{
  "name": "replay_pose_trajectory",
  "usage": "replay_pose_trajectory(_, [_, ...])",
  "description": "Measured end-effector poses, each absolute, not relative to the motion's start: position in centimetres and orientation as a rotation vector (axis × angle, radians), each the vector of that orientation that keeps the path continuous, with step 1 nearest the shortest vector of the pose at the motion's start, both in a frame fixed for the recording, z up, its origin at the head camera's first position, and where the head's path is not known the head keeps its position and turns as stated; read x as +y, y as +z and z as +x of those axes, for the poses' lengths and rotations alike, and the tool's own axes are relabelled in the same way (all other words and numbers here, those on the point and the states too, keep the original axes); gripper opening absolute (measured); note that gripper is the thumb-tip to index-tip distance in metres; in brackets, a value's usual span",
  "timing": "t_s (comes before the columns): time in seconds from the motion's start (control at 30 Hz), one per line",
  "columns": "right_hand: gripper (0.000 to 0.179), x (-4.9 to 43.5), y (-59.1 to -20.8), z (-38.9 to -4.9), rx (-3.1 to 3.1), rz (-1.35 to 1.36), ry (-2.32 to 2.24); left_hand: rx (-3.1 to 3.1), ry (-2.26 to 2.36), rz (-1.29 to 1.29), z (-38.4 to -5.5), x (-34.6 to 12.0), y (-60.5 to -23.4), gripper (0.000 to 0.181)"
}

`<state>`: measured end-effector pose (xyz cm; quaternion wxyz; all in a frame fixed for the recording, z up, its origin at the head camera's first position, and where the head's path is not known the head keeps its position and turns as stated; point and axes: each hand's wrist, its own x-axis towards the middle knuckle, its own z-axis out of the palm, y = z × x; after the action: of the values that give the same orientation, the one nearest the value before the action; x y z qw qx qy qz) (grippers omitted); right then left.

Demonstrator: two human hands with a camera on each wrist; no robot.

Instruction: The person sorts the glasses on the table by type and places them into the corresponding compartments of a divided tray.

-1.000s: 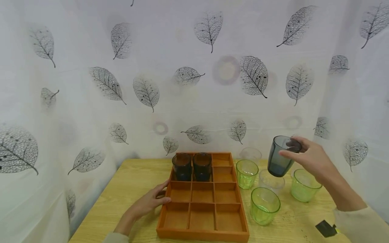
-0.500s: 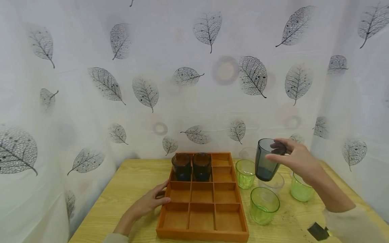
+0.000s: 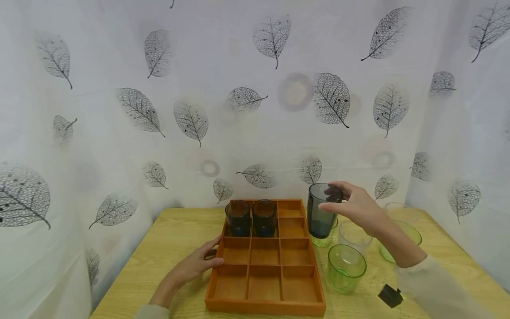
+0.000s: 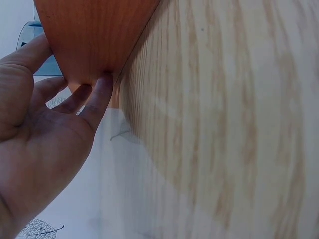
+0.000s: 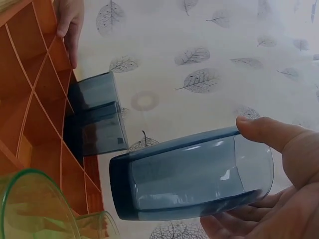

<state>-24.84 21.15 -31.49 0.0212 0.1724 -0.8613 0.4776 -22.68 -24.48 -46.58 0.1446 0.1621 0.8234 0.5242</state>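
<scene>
My right hand grips a tall blue-grey glass tumbler near its rim, thumb on one side and fingers on the other. The tumbler hangs slightly tilted, just off the right edge of an orange-brown wooden compartment box, in front of a green glass. In the right wrist view the tumbler shows its thick dark base. My left hand rests against the box's left side; in the left wrist view its fingers touch the outer wall. Two dark tumblers, left and middle, stand in the box's back compartments.
Right of the box, a wide green glass stands in front, with a clear glass behind it. Another green glass is partly hidden by the right forearm. A leaf-print curtain closes off the table's back and sides.
My right hand has carried the blue-grey tumbler leftwards, from above the glasses on the right to beside the box's right edge. The left hand and the box stay put.
</scene>
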Motion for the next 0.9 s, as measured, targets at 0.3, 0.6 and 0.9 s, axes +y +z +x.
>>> replay_pose_trajectory(0.3, [0.088,18.2,-32.1,-26.7,-2.691,0.523,1.623,2.373,1.502,0.473,-22.8,-24.5,-46.6,0.076])
replay_pose_trajectory(0.6, [0.088,16.3,-33.5,-28.8,-2.755,0.48,1.596,2.362,1.502,0.462,-22.9,-24.6,-46.7,0.077])
replay_pose_trajectory(0.9, [0.087,15.4,-35.3,-30.8,-2.776,0.443,1.57,2.355,1.513,0.461,-22.8,-24.6,-46.8,0.076])
